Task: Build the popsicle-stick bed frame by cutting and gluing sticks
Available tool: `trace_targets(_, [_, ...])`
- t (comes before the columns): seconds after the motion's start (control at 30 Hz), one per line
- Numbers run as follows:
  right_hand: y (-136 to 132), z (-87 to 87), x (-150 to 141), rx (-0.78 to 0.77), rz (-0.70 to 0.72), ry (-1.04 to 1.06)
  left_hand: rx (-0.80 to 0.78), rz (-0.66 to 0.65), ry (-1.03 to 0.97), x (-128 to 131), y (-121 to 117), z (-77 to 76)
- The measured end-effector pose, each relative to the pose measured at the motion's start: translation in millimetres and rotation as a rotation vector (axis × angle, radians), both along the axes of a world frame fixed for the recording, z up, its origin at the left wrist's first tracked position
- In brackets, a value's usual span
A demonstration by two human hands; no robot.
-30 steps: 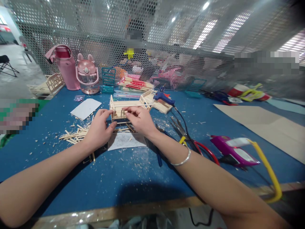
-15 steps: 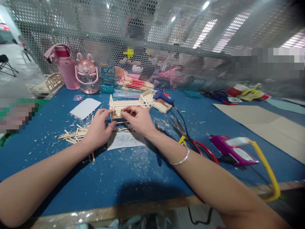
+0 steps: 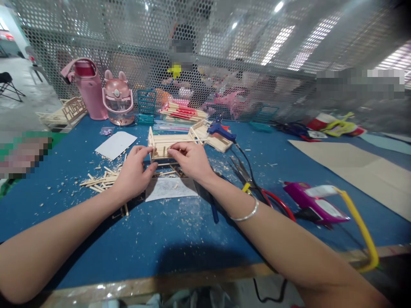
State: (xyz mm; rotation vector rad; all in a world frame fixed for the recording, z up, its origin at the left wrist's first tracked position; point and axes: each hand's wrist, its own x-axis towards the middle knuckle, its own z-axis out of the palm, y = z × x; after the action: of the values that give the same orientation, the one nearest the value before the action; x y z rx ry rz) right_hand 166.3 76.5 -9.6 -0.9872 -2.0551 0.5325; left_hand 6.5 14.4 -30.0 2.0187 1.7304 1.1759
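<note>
One hand, the left hand, holds the near left corner of the small wooden model, with its thumb low and a finger up by the corner post. It has hardly moved. The model sits in the middle of the blue table. Next comes a small peg standing up on the model. The right hand has just slid a little to the right, so the peg shows beside its fingertips now and seems to stand on its own. Those fingertips are close together, but they are too small to tell if they pinch another bit.

On the left, a pile of sticks lies near the left wrist. White paper lies below the model, and crumby blue table runs from there to the wooden front edge, giving room to pull back. On the right, a blue glue gun and red-handled shears make sideways room tight.
</note>
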Motion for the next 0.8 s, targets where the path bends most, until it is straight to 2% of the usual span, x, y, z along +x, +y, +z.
trace_targets(0.8, [1.5,-3.3,-0.9,0.032,-0.008,0.025,0.007,0.002,-0.005,0.0,-0.2,-0.9])
